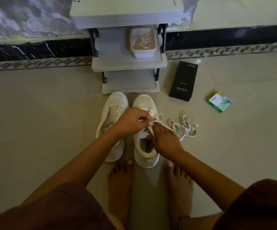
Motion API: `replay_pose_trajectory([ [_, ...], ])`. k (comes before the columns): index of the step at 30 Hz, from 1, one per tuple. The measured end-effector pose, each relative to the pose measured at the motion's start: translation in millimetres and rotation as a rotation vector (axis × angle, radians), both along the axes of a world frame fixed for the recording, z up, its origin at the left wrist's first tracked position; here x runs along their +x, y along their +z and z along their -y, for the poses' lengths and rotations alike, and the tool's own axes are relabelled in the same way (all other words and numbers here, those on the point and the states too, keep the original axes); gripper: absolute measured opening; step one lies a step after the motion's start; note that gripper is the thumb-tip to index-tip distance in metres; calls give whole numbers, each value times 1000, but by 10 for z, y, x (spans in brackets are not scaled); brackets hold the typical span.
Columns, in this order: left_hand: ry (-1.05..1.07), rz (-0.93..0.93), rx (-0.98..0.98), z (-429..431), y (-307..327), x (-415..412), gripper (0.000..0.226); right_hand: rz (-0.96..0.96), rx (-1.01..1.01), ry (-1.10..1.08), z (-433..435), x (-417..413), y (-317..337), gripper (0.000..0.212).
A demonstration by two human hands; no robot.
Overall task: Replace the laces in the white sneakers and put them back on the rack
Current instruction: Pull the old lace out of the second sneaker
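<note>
One white sneaker [144, 100], 3 o'clock of the pair, mid-lacing on floor [51, 113]; rack [129, 63] at 12.
Fingers of left hand [131, 121] pinch lace [159, 116], right hand [165, 141] fingers curl round tongue [145, 131]; best hold tongue steady, pull lace flat, no twist.

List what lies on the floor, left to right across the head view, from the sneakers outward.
Unlaced white sneaker → white sneaker being laced → loose white shoelace → green Odonil box. The black vivo box lies beyond the shoelace, in line with it.
</note>
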State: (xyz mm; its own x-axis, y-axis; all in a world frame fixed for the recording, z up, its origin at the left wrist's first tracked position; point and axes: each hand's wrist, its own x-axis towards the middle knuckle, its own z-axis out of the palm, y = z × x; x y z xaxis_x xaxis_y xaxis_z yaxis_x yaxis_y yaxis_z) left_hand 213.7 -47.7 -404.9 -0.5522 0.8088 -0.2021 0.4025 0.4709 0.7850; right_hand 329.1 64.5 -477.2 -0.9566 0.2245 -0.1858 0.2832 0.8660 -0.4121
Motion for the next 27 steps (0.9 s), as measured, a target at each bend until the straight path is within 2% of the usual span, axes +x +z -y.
replay_pose_trajectory([
  [2,52,169,143,20,108,-16,9,12,-15,-5,6,-1,-4,57],
  [4,105,146,170,48,122,-26,12,12,-17,-10,27,-17,-9,57],
  [5,97,86,114,58,90,-30,20,7,-11,-9,34,-19,-11,58],
  [7,8,-86,-126,69,-12,-35,39,-3,-10,-5,35,-21,-15,58],
  [9,-69,-321,-355,63,-124,-4,41,2,-27,-5,25,-16,-21,59],
  [11,-22,-479,-362,59,-193,46,29,8,-40,-7,27,-16,-28,60],
  [13,25,-553,-294,38,-220,84,21,26,-41,-12,31,-16,-30,61],
  [15,54,-452,-223,21,-206,66,17,48,-20,-8,25,-18,-24,60],
  [18,139,-95,-4,-5,-70,29,12,39,-10,4,11,-9,0,59],
  [21,228,42,62,11,-21,56,11,31,-24,-10,25,-5,15,60],
  [24,216,-55,0,15,-52,104,19,23,-26,-5,44,-19,20,60],
  [27,169,-296,-209,42,-131,137,49,-1,-25,1,34,-16,21,59],
])
